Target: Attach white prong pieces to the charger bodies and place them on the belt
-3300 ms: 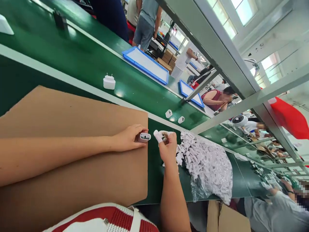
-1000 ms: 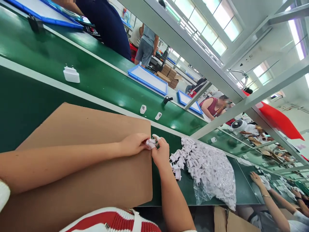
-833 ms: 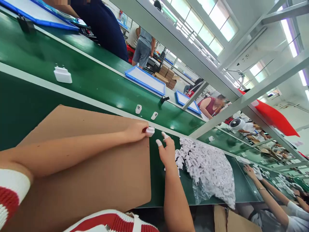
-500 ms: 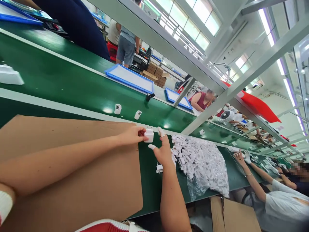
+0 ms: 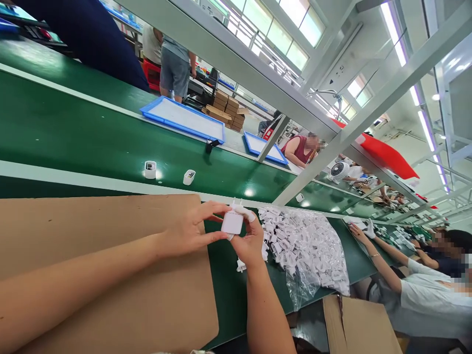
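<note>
A white plug charger, its two prongs pointing up and away, is held between both hands above the green bench. My left hand pinches it from the left with thumb and fingertips. My right hand, with white covers on its thumb and finger, grips its right side. Just right of that hand lies a heap of small white plug parts, partly under clear plastic. A few loose white pieces lie by my right wrist, partly hidden by it.
A cardboard sheet lies under my left arm. Beyond the pale rail, two white charger housings sit on the green belt. A grey metal post slants up ahead. A co-worker's hands work at right.
My right hand has closed onto the charger, which my left hand alone held before. The charger now sits slightly lower. The two housings on the belt appear further left.
</note>
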Tool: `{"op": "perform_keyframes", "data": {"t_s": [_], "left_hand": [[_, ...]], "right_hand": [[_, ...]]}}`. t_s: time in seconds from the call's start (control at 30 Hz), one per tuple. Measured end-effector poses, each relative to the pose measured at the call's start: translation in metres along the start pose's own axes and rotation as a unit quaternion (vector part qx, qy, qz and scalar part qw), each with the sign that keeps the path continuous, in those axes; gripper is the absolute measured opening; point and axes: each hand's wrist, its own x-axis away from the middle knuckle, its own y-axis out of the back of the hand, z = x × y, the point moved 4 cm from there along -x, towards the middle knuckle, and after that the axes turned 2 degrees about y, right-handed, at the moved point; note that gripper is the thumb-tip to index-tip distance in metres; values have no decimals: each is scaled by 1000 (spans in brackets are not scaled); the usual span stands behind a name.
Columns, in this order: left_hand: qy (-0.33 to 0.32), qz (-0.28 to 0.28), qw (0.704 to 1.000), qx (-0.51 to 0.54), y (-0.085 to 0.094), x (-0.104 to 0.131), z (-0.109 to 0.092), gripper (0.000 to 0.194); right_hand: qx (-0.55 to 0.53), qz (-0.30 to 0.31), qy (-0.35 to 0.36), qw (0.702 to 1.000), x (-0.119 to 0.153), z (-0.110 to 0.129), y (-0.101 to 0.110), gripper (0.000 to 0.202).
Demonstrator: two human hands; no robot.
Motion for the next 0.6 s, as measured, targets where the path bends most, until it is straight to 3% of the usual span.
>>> {"op": "perform_keyframes", "data": {"t_s": [0.07, 0.23, 0.47, 0.6], "left_hand": [[-67, 9, 997, -23, 0, 2, -3, 44], [-140, -10, 986, -94, 5, 3, -10, 46], [-212, 31, 959, -186, 10, 5, -35, 53], [-234, 33, 953, -192, 12, 4, -38, 50]], "right_hand": [[-10, -6, 0, 1000, 0, 0, 1, 50], [-39, 53, -25, 998, -1, -4, 5, 57], [-27, 41, 43, 998, 2, 19, 9, 53], [-21, 35, 58, 998, 1, 21, 6, 51]]}}
